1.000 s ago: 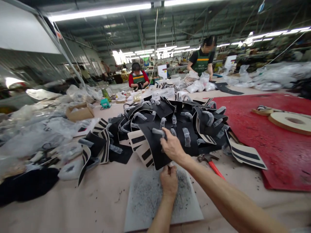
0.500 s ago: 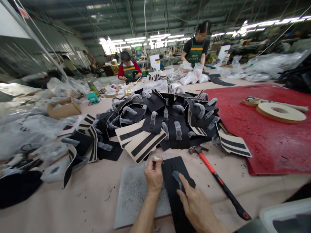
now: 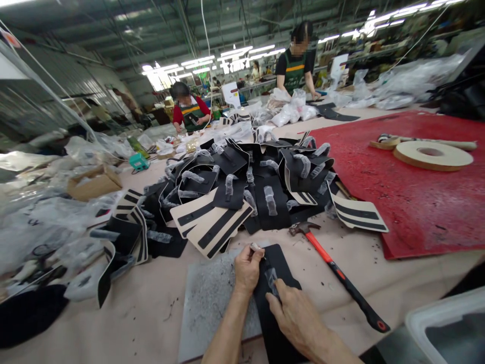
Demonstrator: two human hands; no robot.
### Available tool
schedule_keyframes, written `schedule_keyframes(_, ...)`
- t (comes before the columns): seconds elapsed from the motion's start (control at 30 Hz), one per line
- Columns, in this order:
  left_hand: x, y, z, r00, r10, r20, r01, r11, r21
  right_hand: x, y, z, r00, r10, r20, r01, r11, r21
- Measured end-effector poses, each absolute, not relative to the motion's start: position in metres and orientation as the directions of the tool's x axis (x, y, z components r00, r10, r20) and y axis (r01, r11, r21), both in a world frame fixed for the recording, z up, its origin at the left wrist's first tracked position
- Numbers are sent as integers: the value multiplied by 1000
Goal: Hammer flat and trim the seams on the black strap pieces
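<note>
Near the front, a long black panel (image 3: 278,328) lies partly over a grey speckled board (image 3: 206,298). A strap handle wrapped in clear plastic (image 3: 271,278) is on the panel's upper face. My right hand (image 3: 303,316) grips this handle with thumb and index finger at its lower end. At the panel's upper left edge, my left hand (image 3: 246,273) is closed in a pinch on a small whitish object (image 3: 256,246), whose kind I cannot make out. A claw hammer (image 3: 333,268) with a red and black handle lies to the right of the panel.
Behind my hands is a heap of black panels (image 3: 273,202) with wrapped handles, some showing beige, striped backs. A red sheet (image 3: 424,212) bears a tape roll (image 3: 432,154) at right. Plastic bags (image 3: 56,212) cover the left. Two co-workers stand or sit across the table.
My left hand has moved slightly right, closer to the top of the wrapped handle. My right hand stays at the handle, its index finger lower. The camera view has tilted and shifted a little.
</note>
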State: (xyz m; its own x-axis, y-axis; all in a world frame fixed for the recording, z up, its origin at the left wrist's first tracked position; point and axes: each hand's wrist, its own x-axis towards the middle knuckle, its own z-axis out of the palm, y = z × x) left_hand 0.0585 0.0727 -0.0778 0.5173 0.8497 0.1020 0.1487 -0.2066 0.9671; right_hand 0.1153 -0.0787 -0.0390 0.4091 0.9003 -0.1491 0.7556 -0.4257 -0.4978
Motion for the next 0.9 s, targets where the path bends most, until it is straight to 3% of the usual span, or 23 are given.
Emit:
schedule_keyframes(0.43,59,70,-76,569,809,147,201,-310,929,117,-82,-40,393,900,-187,699,-425,-575)
schedule_keyframes(0.57,60,65,-74,608,752,255,230,-475,850,140,-91,-34,432,901,-47,670,-355,-652)
schedule_keyframes(0.67,59,63,-76,638,690,342,246,-603,758,182,-108,-43,592,796,122,733,-471,-491)
schedule_keyframes(0.73,59,61,-78,655,656,375,240,-651,720,214,-122,-54,685,714,147,714,-616,-333)
schedule_keyframes(0.8,59,60,-79,667,639,385,231,-667,708,239,-135,-62,749,661,36,629,-693,-353)
schedule_keyframes(0.9,58,59,-79,669,637,383,226,-665,712,253,-141,-62,710,637,-302,340,-685,-645)
